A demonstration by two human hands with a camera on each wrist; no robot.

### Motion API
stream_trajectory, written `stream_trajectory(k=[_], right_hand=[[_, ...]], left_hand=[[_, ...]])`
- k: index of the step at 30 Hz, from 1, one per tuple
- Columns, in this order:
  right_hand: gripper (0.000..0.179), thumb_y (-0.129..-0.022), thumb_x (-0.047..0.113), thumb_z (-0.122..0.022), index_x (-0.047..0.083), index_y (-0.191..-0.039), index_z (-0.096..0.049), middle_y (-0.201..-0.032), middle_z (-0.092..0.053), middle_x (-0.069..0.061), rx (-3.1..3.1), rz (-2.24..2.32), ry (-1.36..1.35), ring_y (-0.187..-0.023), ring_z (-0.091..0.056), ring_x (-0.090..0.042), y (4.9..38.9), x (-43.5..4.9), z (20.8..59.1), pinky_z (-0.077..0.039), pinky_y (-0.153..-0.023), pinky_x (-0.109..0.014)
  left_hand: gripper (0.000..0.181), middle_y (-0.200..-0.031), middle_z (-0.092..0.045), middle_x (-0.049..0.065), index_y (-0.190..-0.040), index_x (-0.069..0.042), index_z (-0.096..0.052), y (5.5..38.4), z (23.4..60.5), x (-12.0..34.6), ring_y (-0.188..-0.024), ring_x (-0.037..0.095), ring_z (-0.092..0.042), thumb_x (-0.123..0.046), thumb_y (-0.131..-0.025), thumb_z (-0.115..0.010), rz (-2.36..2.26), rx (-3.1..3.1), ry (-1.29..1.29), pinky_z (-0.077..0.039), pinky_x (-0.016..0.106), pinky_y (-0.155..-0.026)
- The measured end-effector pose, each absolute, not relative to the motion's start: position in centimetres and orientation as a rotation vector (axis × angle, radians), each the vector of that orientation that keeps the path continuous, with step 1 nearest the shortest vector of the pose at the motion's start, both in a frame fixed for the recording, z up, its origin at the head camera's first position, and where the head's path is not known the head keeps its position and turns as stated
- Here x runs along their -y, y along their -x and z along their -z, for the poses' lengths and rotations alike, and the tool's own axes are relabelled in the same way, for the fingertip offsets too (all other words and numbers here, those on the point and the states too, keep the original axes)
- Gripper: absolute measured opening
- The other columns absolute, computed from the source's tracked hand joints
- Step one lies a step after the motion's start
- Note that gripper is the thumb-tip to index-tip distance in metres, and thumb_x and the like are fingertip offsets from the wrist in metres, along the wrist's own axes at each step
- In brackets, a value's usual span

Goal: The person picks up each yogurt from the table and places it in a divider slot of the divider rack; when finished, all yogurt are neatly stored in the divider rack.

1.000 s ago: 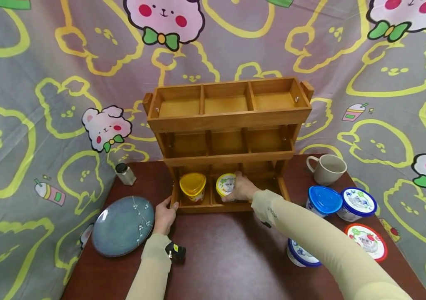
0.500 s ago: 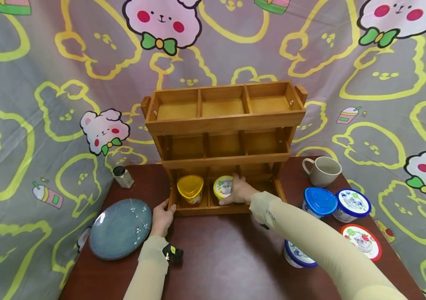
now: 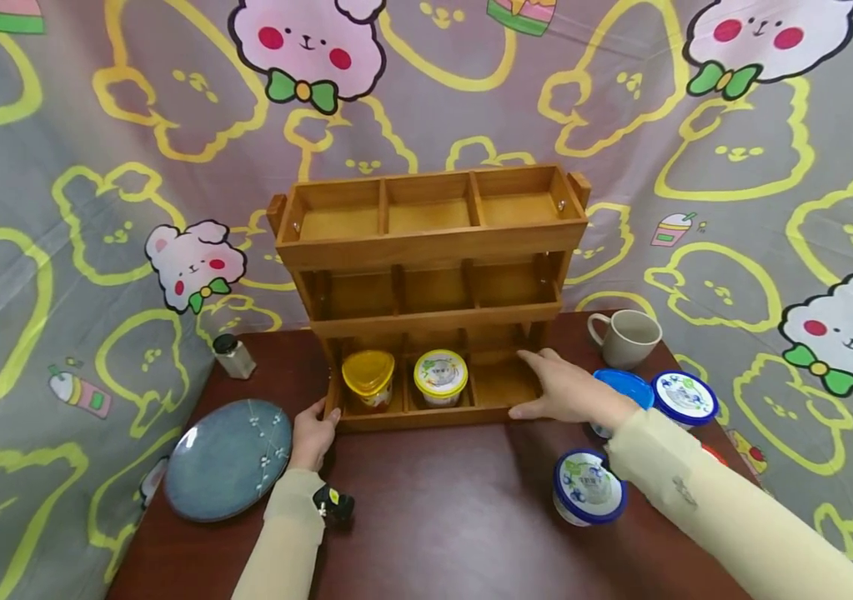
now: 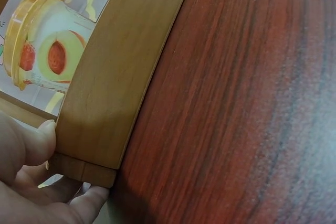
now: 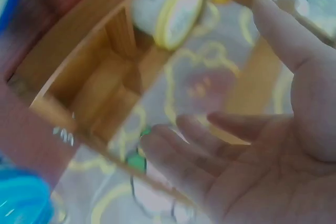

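A three-tier wooden shelf (image 3: 434,243) stands at the back of the table. My left hand (image 3: 312,438) grips the front left corner of its bottom tier, thumb on top and fingers around the end in the left wrist view. A tub with a clear yellow lid (image 3: 368,372) sits in the bottom left compartment; its side shows a cut peach. The bottom middle compartment holds a white tub with a yellow-rimmed lid (image 3: 441,375). My right hand (image 3: 569,390) holds nothing, its fingers spread beside the bottom right compartment. In the right wrist view the palm (image 5: 273,177) is bare.
Right of the shelf are a beige mug (image 3: 630,339), a blue-lidded tub (image 3: 624,385) partly behind the hand, and two tubs with blue-rimmed lids (image 3: 684,398) (image 3: 589,486). A red-rimmed lid peeks past the right sleeve. A blue-grey plate (image 3: 227,462) and small black-capped jar (image 3: 234,358) lie left.
My right hand has let go of the yellow-rimmed tub in the middle compartment and moved right. My left hand keeps its hold on the shelf corner. The head view has shifted slightly.
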State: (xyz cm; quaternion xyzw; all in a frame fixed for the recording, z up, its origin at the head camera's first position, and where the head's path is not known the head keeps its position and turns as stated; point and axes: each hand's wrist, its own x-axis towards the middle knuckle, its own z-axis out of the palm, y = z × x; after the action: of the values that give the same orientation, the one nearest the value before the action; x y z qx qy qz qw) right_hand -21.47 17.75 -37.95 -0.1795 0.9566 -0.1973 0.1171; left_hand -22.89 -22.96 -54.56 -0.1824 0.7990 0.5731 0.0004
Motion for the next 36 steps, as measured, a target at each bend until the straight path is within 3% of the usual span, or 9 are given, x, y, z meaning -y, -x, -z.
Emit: stream_trajectory(k=[7, 13, 16, 22, 29, 36], right_hand=[[0.104, -0.080, 0.060, -0.074, 0.002, -0.154, -0.030, -0.144, -0.037, -0.028, -2.897, 0.835, 0.422, -0.124, -0.047, -0.046, 15.5, -22.5, 38.7, -0.044, -0.095, -0.063], [0.107, -0.077, 0.050, -0.082, 0.002, -0.155, -0.026, -0.141, -0.038, -0.026, -2.969, 1.140, 0.257, -0.121, -0.048, -0.044, 11.2, -23.1, 43.1, -0.046, -0.093, -0.063], [0.112, -0.073, 0.044, -0.087, 0.001, -0.155, -0.024, -0.142, -0.037, -0.028, -3.014, 1.226, 0.134, -0.124, -0.043, -0.045, 9.8, -22.8, 45.5, -0.042, -0.095, -0.067], [0.121, -0.068, 0.043, -0.091, 0.002, -0.155, -0.018, -0.145, -0.033, -0.029, -2.974, 1.342, -0.052, -0.127, -0.034, -0.044, 8.2, -22.7, 49.1, -0.036, -0.098, -0.069], [0.119, -0.071, 0.039, -0.090, 0.000, -0.155, -0.015, -0.148, -0.031, -0.032, -2.867, 1.422, -0.133, -0.128, -0.037, -0.047, 7.6, -23.6, 51.5, -0.032, -0.101, -0.070], [0.114, -0.077, 0.047, -0.083, 0.003, -0.155, -0.013, -0.149, -0.031, -0.029, -2.699, 1.415, -0.335, -0.132, -0.037, -0.047, 7.2, -24.5, 53.0, -0.029, -0.105, -0.069]], left_hand=[[0.051, -0.149, -0.037, 0.029, -0.149, 0.008, -0.034, 22.8, 54.3, 23.7, -0.138, 0.042, -0.034, -0.012, -0.104, -0.050, -1.811, -2.471, 0.588, -0.026, 0.055, -0.114], [0.052, -0.149, -0.037, 0.030, -0.149, 0.008, -0.033, 22.7, 54.3, 24.3, -0.138, 0.043, -0.033, -0.013, -0.105, -0.049, -1.791, -2.480, 0.594, -0.026, 0.055, -0.114], [0.053, -0.150, -0.036, 0.030, -0.150, 0.007, -0.032, 22.7, 54.2, 24.3, -0.138, 0.044, -0.032, -0.015, -0.105, -0.049, -1.783, -2.473, 0.605, -0.025, 0.056, -0.114], [0.054, -0.151, -0.034, 0.030, -0.151, 0.007, -0.032, 22.5, 53.9, 24.0, -0.140, 0.044, -0.029, -0.016, -0.105, -0.049, -1.769, -2.461, 0.622, -0.023, 0.056, -0.115], [0.053, -0.151, -0.034, 0.031, -0.150, 0.008, -0.032, 22.5, 54.0, 23.4, -0.139, 0.044, -0.030, -0.015, -0.105, -0.049, -1.775, -2.466, 0.588, -0.023, 0.056, -0.114], [0.053, -0.151, -0.034, 0.031, -0.149, 0.009, -0.032, 22.6, 54.1, 22.9, -0.140, 0.044, -0.029, -0.013, -0.104, -0.049, -1.772, -2.467, 0.576, -0.023, 0.056, -0.114]])
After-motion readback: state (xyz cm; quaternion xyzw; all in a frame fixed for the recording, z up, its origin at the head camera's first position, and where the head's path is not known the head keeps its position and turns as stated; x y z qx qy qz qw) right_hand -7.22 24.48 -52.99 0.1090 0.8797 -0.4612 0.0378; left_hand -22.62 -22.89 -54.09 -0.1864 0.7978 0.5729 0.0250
